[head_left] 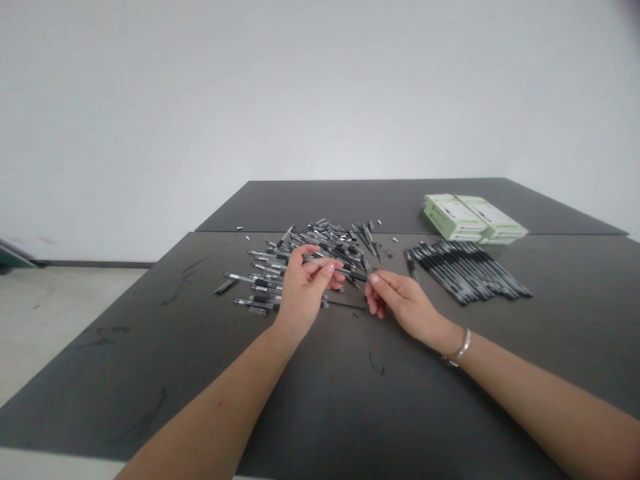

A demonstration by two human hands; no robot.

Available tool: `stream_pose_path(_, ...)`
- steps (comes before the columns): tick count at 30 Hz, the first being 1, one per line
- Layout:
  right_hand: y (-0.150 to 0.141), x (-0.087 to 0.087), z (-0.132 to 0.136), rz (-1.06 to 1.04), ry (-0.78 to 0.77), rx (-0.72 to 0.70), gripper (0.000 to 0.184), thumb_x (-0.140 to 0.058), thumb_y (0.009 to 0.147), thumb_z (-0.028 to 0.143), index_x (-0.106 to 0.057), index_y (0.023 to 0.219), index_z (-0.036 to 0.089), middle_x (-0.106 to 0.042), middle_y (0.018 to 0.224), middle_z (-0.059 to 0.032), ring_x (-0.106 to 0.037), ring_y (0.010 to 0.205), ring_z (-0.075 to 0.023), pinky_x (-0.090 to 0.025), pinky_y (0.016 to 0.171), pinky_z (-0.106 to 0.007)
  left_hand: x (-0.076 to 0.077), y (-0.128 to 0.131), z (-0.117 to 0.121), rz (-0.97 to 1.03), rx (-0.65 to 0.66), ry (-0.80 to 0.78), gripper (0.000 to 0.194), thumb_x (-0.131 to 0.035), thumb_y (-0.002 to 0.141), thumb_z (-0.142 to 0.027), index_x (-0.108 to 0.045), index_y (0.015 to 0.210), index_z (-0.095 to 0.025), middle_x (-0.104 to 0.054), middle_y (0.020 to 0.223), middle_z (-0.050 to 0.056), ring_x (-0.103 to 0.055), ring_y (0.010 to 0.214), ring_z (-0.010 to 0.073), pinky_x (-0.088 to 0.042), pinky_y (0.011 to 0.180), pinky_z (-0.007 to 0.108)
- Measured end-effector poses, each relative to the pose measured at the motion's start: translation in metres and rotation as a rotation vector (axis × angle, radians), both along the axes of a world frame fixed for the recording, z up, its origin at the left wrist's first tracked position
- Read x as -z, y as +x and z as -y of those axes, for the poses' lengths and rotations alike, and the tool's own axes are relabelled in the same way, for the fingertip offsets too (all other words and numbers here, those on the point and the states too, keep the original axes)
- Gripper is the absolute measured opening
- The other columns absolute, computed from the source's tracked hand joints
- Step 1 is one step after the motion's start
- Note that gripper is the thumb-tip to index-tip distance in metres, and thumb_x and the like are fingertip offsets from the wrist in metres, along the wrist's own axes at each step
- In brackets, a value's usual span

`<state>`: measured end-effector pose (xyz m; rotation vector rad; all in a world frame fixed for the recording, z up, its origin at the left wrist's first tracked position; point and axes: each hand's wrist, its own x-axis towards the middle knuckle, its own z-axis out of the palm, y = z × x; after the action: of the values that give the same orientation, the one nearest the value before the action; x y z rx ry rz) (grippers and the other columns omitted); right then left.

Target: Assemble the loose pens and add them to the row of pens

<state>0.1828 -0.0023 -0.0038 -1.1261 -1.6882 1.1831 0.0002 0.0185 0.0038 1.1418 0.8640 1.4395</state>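
Between my hands, above the dark table, is a clear-barrelled pen (pixel 345 271) with a black section toward its right end. My left hand (pixel 306 287) pinches its barrel between thumb and fingers. At the right tip, the thumb and index finger of my right hand (pixel 395 297) are closed on the pen's end; whether a separate small part is there I cannot tell. Behind and left of my left hand lies a loose heap of pens and pen parts (pixel 325 237), partly hidden by that hand. To the right, many assembled-looking pens (pixel 470 270) lie side by side in a row.
Green and white boxes (pixel 453 217) are stacked at the back right, behind the row of pens. A seam crosses the dark table (pixel 320 400). Small loose pieces (pixel 395 239) lie around the heap. A white wall (pixel 320 93) stands behind the table.
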Motion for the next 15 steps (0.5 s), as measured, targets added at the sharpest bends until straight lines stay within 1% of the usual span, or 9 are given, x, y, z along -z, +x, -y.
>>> stream_pose_path(3, -0.0011, -0.002, -0.0003, -0.021, -0.09, -0.008, 0.046, -0.036, 0.094, 0.053, -0.051, 0.069, 0.018, -0.055, 0.05, 0.0016, -0.047, 0.043, -0.0095, -0.039, 0.045, -0.022, 0.0002, 0.0, 0.0002, 0.009, 0.014, 0.007, 0.041, -0.068, 0.076, -0.021, -0.04, 0.105, -0.02, -0.071, 0.084, 0.003, -0.066, 0.063, 0.0137, -0.054, 0.058, 0.026)
stream_pose_path(5, -0.0012, -0.0024, -0.0011, -0.036, -0.109, -0.003, 0.047, -0.036, 0.093, 0.054, -0.052, 0.07, 0.017, -0.054, 0.049, 0.0015, -0.047, 0.042, -0.0095, -0.039, 0.044, -0.022, 0.0004, -0.0005, -0.0002, 0.017, 0.018, 0.007, 0.04, -0.068, 0.076, -0.021, -0.04, 0.105, -0.02, -0.071, 0.084, 0.004, -0.067, 0.064, 0.0141, -0.054, 0.058, 0.026)
stream_pose_path(7, -0.0004, -0.002, -0.0021, -0.06, -0.084, -0.005, 0.042, -0.039, 0.093, 0.053, -0.055, 0.078, 0.017, -0.057, 0.056, 0.0006, -0.049, 0.046, -0.01, -0.041, 0.046, -0.022, 0.001, -0.0013, -0.0013, 0.023, 0.013, 0.009, 0.041, -0.068, 0.076, -0.021, -0.04, 0.105, -0.02, -0.071, 0.084, 0.004, -0.067, 0.064, 0.0144, -0.054, 0.059, 0.027)
stream_pose_path(10, 0.0016, -0.0002, -0.0031, -0.085, -0.012, 0.007, 0.029, -0.05, 0.09, 0.047, -0.052, 0.091, 0.018, -0.059, 0.066, 0.0008, -0.053, 0.054, -0.0108, -0.043, 0.05, -0.022, 0.0026, -0.0022, -0.0029, 0.024, 0.001, 0.012, 0.042, -0.069, 0.076, -0.022, -0.039, 0.106, -0.02, -0.071, 0.084, 0.004, -0.067, 0.065, 0.0148, -0.054, 0.059, 0.027)
stream_pose_path(11, 0.0021, 0.0004, -0.0032, -0.071, 0.014, 0.019, 0.027, -0.052, 0.089, 0.046, -0.052, 0.09, 0.018, -0.058, 0.067, 0.001, -0.053, 0.055, -0.0108, -0.043, 0.051, -0.022, 0.003, -0.0022, -0.0031, 0.024, -0.002, 0.012, 0.042, -0.069, 0.076, -0.022, -0.04, 0.105, -0.02, -0.072, 0.084, 0.004, -0.067, 0.065, 0.0149, -0.054, 0.06, 0.027)
stream_pose_path(13, 0.0023, 0.0013, -0.003, -0.014, 0.056, 0.045, 0.027, -0.05, 0.091, 0.044, -0.053, 0.085, 0.018, -0.058, 0.065, 0.0008, -0.052, 0.055, -0.0105, -0.043, 0.052, -0.023, 0.0035, -0.0019, -0.0029, 0.024, -0.003, 0.01, 0.04, -0.069, 0.076, -0.022, -0.04, 0.104, -0.02, -0.072, 0.084, 0.004, -0.067, 0.065, 0.0148, -0.054, 0.059, 0.027)
stream_pose_path(15, 0.0015, 0.0011, -0.0024, 0.035, 0.054, 0.057, 0.034, -0.043, 0.094, 0.046, -0.054, 0.078, 0.018, -0.058, 0.062, 0.0002, -0.052, 0.052, -0.0103, -0.043, 0.052, -0.023, 0.0034, -0.0013, -0.0021, 0.02, 0.002, 0.008, 0.038, -0.069, 0.076, -0.021, -0.04, 0.101, -0.02, -0.072, 0.084, 0.004, -0.067, 0.064, 0.0144, -0.054, 0.059, 0.027)
